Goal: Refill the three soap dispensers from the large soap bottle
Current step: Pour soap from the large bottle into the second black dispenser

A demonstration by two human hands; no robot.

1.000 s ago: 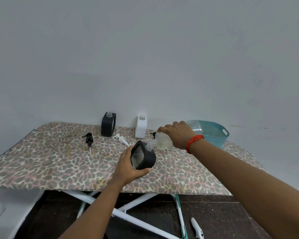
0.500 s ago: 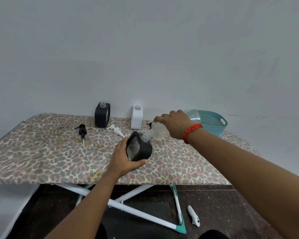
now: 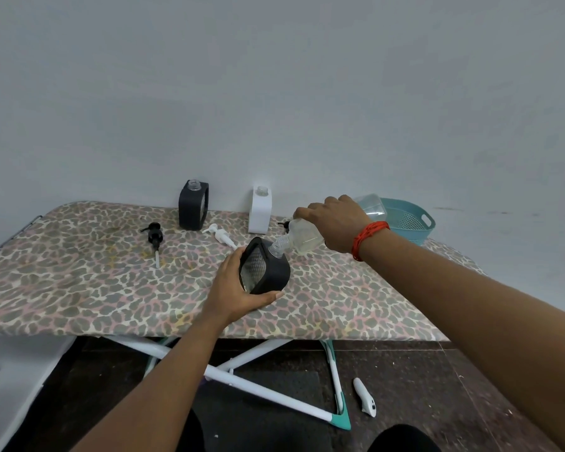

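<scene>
Over the last second we see little change between the hands; what has shifted is mostly our own view of the scene. Our left hand (image 3: 237, 293) still cradles the black square soap dispenser with the clear window (image 3: 271, 272). Its fingers are wrapped round the far side and the thumb lies under the base, holding the dispenser tilted just above the leopard-print ironing board (image 3: 79, 278). Our right hand (image 3: 335, 223) keeps its fingers clamped on the large clear plastic soap bottle (image 3: 302, 238). The bottle is tipped neck-down so that its mouth meets the dispenser's open neck.

We judge from this that the pour into this dispenser is still going on. We cannot read the level of liquid through the window.

The second black dispenser (image 3: 193, 210) and the white rectangular dispenser (image 3: 260, 212) stand uncapped at the back of the board, well apart from the hands. A black pump head (image 3: 154, 236) and a white pump head (image 3: 219, 234) lie loose in front of them. We cannot tell whether those two have been filled.
</scene>
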